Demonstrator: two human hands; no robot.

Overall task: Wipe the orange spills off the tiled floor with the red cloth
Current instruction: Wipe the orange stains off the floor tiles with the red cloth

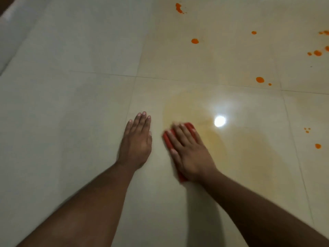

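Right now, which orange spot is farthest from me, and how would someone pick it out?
Start at the bright glare on the tiled floor beyond the right hand pressing the red cloth. Look up to the frame's top edge. The spot there is an elongated, ragged splash, unlike the round drops nearer.

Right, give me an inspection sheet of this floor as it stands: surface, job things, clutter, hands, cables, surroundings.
Surface: glossy pale tiled floor, faint orange smear film beside the cloth, bright light glare.
Job's things: folded red cloth flat under the right hand; unwiped orange spill drops scattered far and right.
Clutter: nothing seen.
Hands: right hand presses the cloth with straight fingers; left hand flat on bare tile, apart from the cloth.
Cables: nothing seen.
Surroundings: pale raised edge at far left, too blurred to identify.
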